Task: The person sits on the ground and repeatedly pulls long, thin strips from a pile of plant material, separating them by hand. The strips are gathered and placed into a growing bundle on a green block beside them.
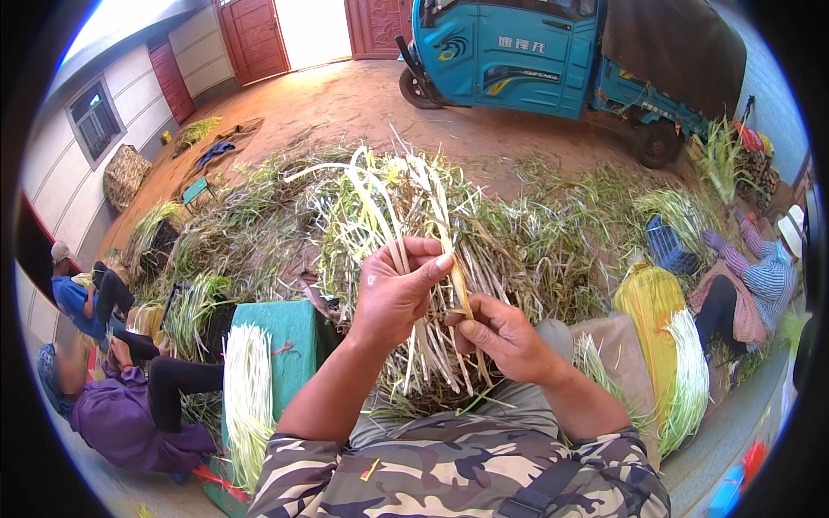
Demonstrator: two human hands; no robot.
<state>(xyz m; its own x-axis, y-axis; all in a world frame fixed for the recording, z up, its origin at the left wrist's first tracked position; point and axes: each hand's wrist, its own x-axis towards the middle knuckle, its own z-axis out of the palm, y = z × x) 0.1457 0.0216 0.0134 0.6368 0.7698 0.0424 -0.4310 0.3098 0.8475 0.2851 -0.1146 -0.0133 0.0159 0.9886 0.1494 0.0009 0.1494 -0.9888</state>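
My left hand (399,289) is closed around a few pale garlic-shoot-like stalks (380,207), its thumb on a yellowed stalk (447,224). Below and to the right, my right hand (488,337) pinches that yellowed stalk. Both hands are over a pile of pale stalks and leaves (414,363) in front of my lap. A bundle of trimmed white stalks (249,397) rests on a green block (281,337) at my left; another pale bundle (686,380) lies beside a yellow sack (648,337) at my right.
Seated co-workers sit at left (73,298), lower left (138,414) and right (760,293). Leafy litter (224,216) covers the ground. A blue crate (672,246) stands at right. Behind are a blue three-wheeled cargo vehicle (527,78), red doors (250,39) and a pale wall (190,43).
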